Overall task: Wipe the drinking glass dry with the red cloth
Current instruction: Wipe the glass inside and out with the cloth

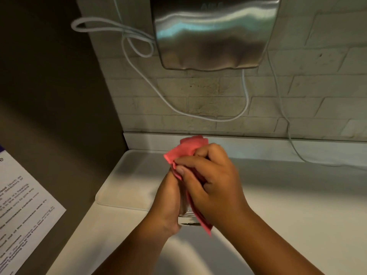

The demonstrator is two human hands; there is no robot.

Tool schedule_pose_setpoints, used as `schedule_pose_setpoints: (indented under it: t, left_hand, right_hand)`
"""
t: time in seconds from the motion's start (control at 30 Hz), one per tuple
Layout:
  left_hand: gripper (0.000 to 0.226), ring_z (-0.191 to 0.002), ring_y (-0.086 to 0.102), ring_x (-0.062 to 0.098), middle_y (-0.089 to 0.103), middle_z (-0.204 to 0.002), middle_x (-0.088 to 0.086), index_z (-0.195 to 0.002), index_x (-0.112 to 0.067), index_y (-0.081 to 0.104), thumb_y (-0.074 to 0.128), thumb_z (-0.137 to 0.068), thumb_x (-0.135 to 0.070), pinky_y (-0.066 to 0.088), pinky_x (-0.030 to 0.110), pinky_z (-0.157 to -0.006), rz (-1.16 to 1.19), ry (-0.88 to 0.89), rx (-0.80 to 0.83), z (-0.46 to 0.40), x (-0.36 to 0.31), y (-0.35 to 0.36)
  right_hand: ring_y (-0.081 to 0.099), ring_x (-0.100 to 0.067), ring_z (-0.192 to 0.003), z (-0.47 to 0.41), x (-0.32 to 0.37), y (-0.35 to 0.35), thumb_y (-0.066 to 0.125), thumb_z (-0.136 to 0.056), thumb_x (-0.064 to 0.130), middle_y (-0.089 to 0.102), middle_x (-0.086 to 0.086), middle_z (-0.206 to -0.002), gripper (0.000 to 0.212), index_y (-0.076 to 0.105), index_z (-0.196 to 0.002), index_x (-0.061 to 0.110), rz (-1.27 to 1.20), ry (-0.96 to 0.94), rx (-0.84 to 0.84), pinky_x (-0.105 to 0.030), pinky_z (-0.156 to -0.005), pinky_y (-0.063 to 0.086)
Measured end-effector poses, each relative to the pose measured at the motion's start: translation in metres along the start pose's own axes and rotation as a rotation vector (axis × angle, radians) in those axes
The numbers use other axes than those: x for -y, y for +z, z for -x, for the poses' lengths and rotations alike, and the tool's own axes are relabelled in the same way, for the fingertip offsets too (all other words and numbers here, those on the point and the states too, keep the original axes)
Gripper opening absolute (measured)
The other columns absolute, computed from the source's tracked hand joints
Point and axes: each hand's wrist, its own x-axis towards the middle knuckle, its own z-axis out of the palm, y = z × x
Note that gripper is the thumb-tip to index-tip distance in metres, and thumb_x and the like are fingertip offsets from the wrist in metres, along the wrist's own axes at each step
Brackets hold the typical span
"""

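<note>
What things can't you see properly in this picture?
Head view:
- Drinking glass: only its base shows; both hands and the red cloth cover the rest, so wet or dry is unclear.
- Left hand: fingers hidden behind the glass.
- Paper notice: cut off by the left edge, print blurred.

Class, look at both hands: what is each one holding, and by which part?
The left hand grips the glass round its side. The right hand pinches the red cloth near its middle, pressing it against the glass.
</note>
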Motion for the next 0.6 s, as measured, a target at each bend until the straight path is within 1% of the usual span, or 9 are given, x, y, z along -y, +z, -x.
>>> schedule_pose_setpoints:
  t: [0.07,0.13,0.2,0.3,0.37,0.43,0.5,0.53,0.6]
  left_hand:
    - [0.052,-0.125,0.065,0.023,0.073,-0.127,0.023,-0.114,-0.026,0.081,0.061,-0.085,-0.063,0.047,0.036,-0.103,-0.038,0.003,-0.038,-0.001,0.003,0.000]
    - [0.065,-0.125,0.067,0.032,0.072,-0.128,0.025,-0.134,-0.027,0.068,0.049,-0.089,-0.069,0.051,0.044,-0.103,-0.083,0.006,-0.037,0.000,0.007,-0.001]
    - [0.067,-0.122,0.065,0.046,0.069,-0.126,0.033,-0.141,-0.026,0.059,0.047,-0.091,-0.068,0.055,0.054,-0.100,-0.081,0.027,-0.070,0.002,0.006,0.002]
    - [0.065,-0.114,0.071,0.042,0.074,-0.118,0.029,-0.137,-0.026,0.062,0.047,-0.090,-0.068,0.053,0.057,-0.099,-0.079,0.066,-0.128,0.001,-0.004,0.004]
    - [0.068,-0.116,0.070,0.039,0.072,-0.120,0.033,-0.136,-0.020,0.064,0.044,-0.091,-0.067,0.051,0.052,-0.100,-0.101,0.069,-0.180,-0.003,-0.011,0.002]
    - [0.064,-0.108,0.076,0.032,0.079,-0.109,0.024,-0.117,-0.016,0.077,0.044,-0.094,-0.066,0.061,0.039,-0.089,-0.128,0.073,-0.189,-0.005,-0.015,-0.002]
    - [0.059,-0.081,0.079,0.018,0.079,-0.080,0.004,-0.083,-0.024,0.082,0.043,-0.100,-0.065,0.061,0.028,-0.066,-0.124,0.026,-0.096,-0.005,-0.011,-0.006]
    - [0.055,-0.072,0.075,0.013,0.074,-0.072,-0.003,-0.073,-0.027,0.079,0.045,-0.101,-0.060,0.058,0.025,-0.061,-0.121,-0.013,-0.050,-0.004,-0.007,-0.007]
    - [0.043,-0.074,0.075,0.008,0.072,-0.074,-0.006,-0.075,-0.029,0.081,0.051,-0.097,-0.049,0.058,0.022,-0.063,-0.120,-0.031,0.003,-0.002,-0.003,-0.004]
  right_hand:
    - [0.057,-0.012,-0.088,-0.011,-0.008,-0.001,0.076,-0.085,0.013,0.056,0.005,-0.092,0.015,0.079,-0.099,0.017,-0.007,0.047,-0.069,-0.013,-0.078,0.041]
    - [0.059,-0.001,-0.090,-0.022,-0.017,-0.003,0.076,-0.086,0.013,0.059,0.007,-0.095,0.017,0.078,-0.099,0.022,-0.096,0.178,-0.158,-0.010,-0.081,0.044]
    - [0.063,0.000,-0.096,-0.027,-0.022,-0.003,0.070,-0.090,0.015,0.064,0.006,-0.100,0.018,0.075,-0.100,0.030,-0.260,0.362,-0.199,-0.018,-0.085,0.051]
    - [0.065,-0.005,-0.098,-0.013,-0.018,0.000,0.064,-0.095,0.017,0.066,0.005,-0.102,0.018,0.071,-0.100,0.033,-0.353,0.490,-0.167,-0.029,-0.087,0.054]
    - [0.063,-0.004,-0.096,0.004,-0.008,0.001,0.064,-0.093,0.019,0.063,0.005,-0.099,0.014,0.071,-0.098,0.030,-0.292,0.419,-0.125,-0.018,-0.083,0.049]
    - [0.060,-0.003,-0.094,0.017,0.001,0.001,0.066,-0.090,0.016,0.059,0.007,-0.098,0.013,0.073,-0.098,0.024,-0.190,0.263,-0.064,-0.009,-0.082,0.043]
    - [0.056,-0.006,-0.093,0.022,0.008,0.001,0.068,-0.090,0.014,0.055,0.009,-0.099,0.015,0.075,-0.102,0.019,-0.084,0.089,0.032,-0.011,-0.080,0.042]
    - [0.055,-0.010,-0.092,0.020,0.010,0.001,0.067,-0.090,0.014,0.055,0.007,-0.099,0.015,0.075,-0.103,0.017,-0.053,0.023,0.075,-0.014,-0.079,0.043]
    - [0.056,-0.017,-0.090,0.010,0.009,0.000,0.068,-0.090,0.013,0.057,0.001,-0.096,0.015,0.076,-0.102,0.013,-0.028,-0.029,0.081,-0.021,-0.077,0.045]
